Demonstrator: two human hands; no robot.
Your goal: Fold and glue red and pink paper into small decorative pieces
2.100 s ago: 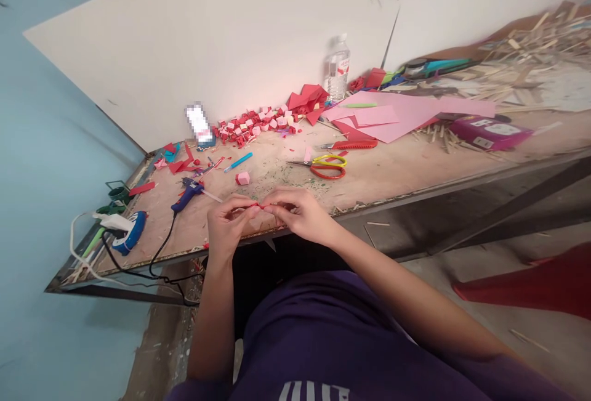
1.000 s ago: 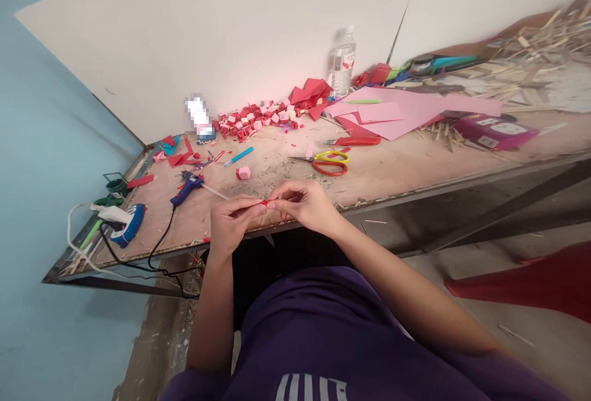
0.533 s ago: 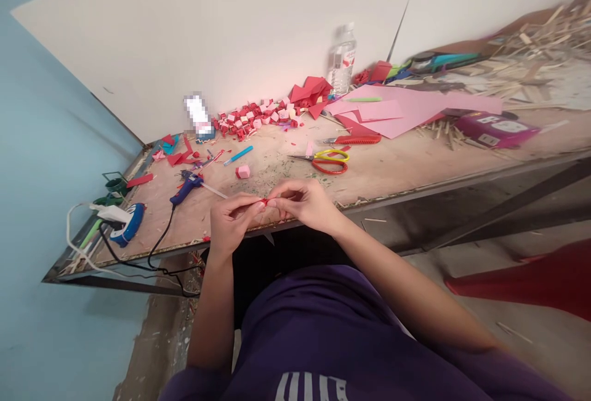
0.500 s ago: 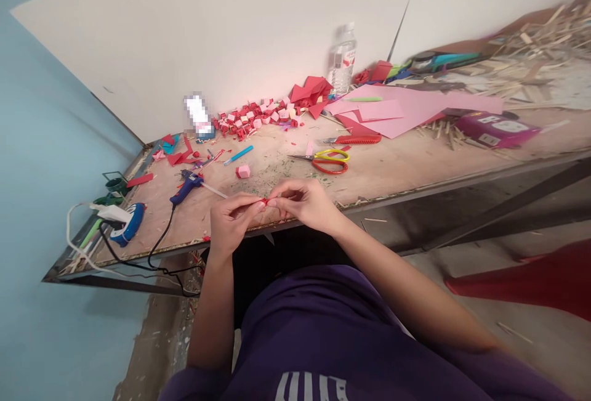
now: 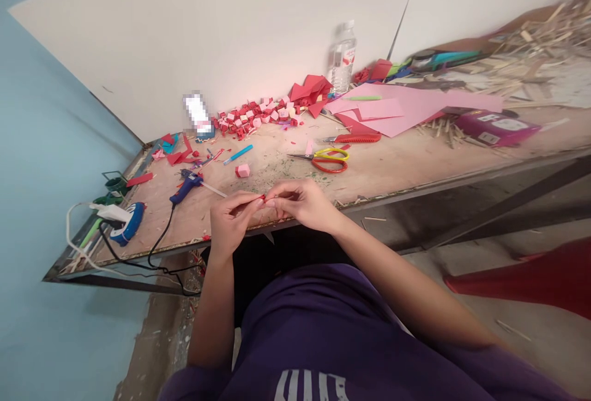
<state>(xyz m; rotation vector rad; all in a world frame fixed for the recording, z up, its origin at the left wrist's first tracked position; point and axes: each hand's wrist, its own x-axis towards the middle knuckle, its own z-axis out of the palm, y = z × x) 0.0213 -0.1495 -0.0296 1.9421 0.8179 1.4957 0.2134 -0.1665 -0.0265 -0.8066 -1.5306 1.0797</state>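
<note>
Between my fingertips is a small red paper piece, mostly hidden by the fingers. My left hand pinches it from the left, and my right hand pinches at its right side, the fingertips meeting above the table's front edge. Just beyond them lies a small pink and red paper cube. A blue glue gun rests left of my left hand, its glue stick pointing toward my fingers. Past my right hand are scissors with yellow and red handles and a red utility knife.
Along the back board stand a pile of red and pink cubes, a lit phone and a clear bottle. Pink paper sheets and a purple packet lie to the right. A power strip with cables sits at the left edge.
My fingers have shifted slightly around the red paper piece, and its tip now shows a little higher, nearer my left fingertips. The things on the table have stayed put.
</note>
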